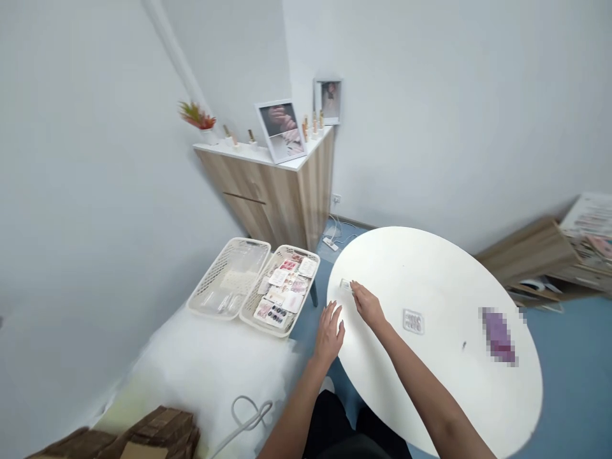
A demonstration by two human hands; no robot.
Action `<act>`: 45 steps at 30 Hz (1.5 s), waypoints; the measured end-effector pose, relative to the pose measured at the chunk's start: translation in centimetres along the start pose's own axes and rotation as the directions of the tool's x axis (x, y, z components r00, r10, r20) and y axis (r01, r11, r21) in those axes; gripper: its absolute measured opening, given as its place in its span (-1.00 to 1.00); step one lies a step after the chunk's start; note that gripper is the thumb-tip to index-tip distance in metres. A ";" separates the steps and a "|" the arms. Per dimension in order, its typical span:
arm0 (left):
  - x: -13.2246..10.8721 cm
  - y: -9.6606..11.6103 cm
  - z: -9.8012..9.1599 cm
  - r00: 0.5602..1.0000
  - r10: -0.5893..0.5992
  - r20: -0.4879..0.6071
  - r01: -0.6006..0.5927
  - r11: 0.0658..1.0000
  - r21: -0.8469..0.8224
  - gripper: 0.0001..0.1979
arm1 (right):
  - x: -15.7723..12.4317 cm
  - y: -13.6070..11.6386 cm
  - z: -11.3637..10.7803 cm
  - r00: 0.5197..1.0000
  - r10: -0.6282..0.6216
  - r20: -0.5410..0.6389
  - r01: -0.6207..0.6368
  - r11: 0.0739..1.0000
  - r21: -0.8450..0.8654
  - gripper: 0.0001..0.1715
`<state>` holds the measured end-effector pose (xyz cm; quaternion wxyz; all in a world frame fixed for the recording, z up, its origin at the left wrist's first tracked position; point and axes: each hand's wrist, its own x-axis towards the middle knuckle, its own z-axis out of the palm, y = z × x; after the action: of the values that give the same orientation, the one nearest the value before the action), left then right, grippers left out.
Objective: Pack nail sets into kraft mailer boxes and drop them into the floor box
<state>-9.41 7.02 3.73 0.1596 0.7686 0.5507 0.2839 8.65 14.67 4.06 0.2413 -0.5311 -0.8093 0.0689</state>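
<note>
A small pale, see-through box (345,285) sits near the edge of a round white worktop (444,268), its blurred shape showing little detail. A person's right hand (367,305) reaches it with fingers drawn close together, the fingertips (354,287) at the box's side; whether they grip it cannot be told. The left hand (329,335), open with fingers spread, hovers at the worktop's edge, touching nothing visible. Farther along the worktop lie a clear flat packet (414,321) and a pixelated purple item (498,336). To the left, on a fluffy white cover (205,363), a white plastic basket (228,277) sits beside a second basket (280,293) filled with cards of false nails (287,290). Beyond stands a wooden cabinet (268,197) topped with framed photos (280,131).
</note>
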 end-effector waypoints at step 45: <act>-6.0 11.7 10.8 0.978 -0.203 0.047 0.179 0.935 0.306 -0.51 | -16.8 12.8 -6.0 0.981 0.005 0.195 0.013 0.996 -0.094 -0.41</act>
<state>4.70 -1.87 0.18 0.0893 0.7372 0.6528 0.1498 27.36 4.23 -0.69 0.1356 -0.5310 -0.8325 0.0817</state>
